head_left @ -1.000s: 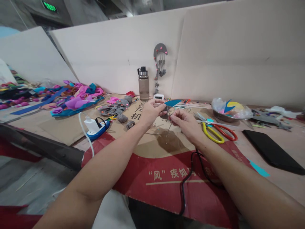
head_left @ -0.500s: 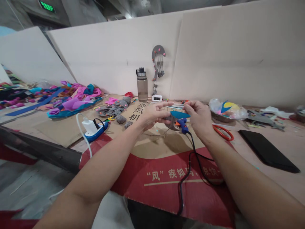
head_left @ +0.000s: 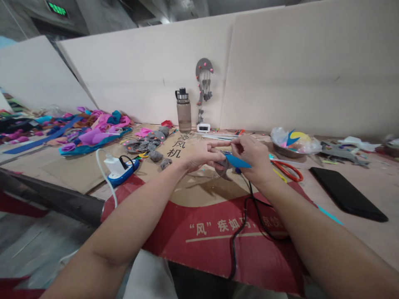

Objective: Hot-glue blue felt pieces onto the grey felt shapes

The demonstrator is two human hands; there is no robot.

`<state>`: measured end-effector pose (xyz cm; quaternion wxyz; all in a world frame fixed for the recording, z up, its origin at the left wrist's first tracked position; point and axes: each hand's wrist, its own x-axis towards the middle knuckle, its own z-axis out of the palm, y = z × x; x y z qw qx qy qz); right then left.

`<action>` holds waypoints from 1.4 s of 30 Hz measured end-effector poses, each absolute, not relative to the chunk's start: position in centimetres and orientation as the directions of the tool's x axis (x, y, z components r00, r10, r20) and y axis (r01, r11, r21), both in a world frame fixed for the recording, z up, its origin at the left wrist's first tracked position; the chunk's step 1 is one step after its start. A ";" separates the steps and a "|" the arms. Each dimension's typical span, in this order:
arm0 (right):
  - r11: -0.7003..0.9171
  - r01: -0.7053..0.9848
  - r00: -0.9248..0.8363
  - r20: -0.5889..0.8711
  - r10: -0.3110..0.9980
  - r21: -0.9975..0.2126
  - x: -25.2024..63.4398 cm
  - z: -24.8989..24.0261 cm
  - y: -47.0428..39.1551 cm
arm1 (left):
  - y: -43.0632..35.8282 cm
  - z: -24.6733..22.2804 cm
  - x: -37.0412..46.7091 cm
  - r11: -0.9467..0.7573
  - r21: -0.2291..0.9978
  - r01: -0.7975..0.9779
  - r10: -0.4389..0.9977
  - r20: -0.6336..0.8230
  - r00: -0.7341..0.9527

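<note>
My left hand (head_left: 205,156) is closed on a grey felt piece (head_left: 222,171) with a curved, pointed end. A blue felt leaf shape (head_left: 239,161) sticks out from the same fingers, its tip lying in front of my right hand. My right hand (head_left: 252,154) is pinched at thumb and forefinger, close by the left forefinger's tip. Whatever it pinches is too small to make out. Below the right hand runs the black cord (head_left: 250,189) of a blue glue gun, whose body is mostly hidden behind that hand.
A printed cardboard sheet (head_left: 212,238) lies under my hands. To the right are orange-handled scissors (head_left: 291,172), a black phone (head_left: 347,193) and a metal bowl (head_left: 289,152). A bottle (head_left: 183,114), grey felt pieces (head_left: 145,143) and a power strip (head_left: 124,173) stand or lie leftward.
My right hand has moved in against the left fingertips. The blue felt leaf has tilted, its tip now pointing lower right. The glue gun has become mostly covered by the right hand.
</note>
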<state>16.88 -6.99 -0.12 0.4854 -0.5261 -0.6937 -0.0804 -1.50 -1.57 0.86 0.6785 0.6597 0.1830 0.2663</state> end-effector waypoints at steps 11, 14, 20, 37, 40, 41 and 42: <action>0.286 0.814 0.203 0.709 0.676 -0.506 16.7 0.3 -6.7 | -1.8 1.0 -1.4 0.029 0.997 -0.077 0.583 0.046 0.811; 0.259 0.722 0.344 0.657 0.671 -0.642 17.3 0.2 -6.5 | -1.7 1.1 -1.6 0.023 0.995 -0.097 0.598 0.064 0.799; 0.383 0.658 0.255 0.670 0.697 -0.648 17.6 -0.4 -6.1 | -1.4 1.1 -1.9 0.012 0.994 -0.108 0.628 0.077 0.775; 0.216 0.976 -0.131 0.734 0.666 -0.023 17.0 -1.0 -5.9 | -1.8 0.5 -1.5 -0.029 1.000 0.012 0.580 0.007 0.815; 0.233 0.953 -0.018 0.730 0.683 -0.194 17.0 -0.6 -6.1 | -1.7 0.5 -1.5 -0.039 0.999 0.009 0.568 0.015 0.823; 0.233 0.930 0.046 0.716 0.697 -0.286 17.1 -0.4 -6.1 | -1.7 0.6 -1.6 -0.043 0.999 0.007 0.566 0.019 0.824; 0.229 0.896 0.114 0.695 0.710 -0.381 17.2 -0.3 -6.2 | -1.7 0.7 -1.6 -0.045 0.999 0.003 0.565 0.023 0.824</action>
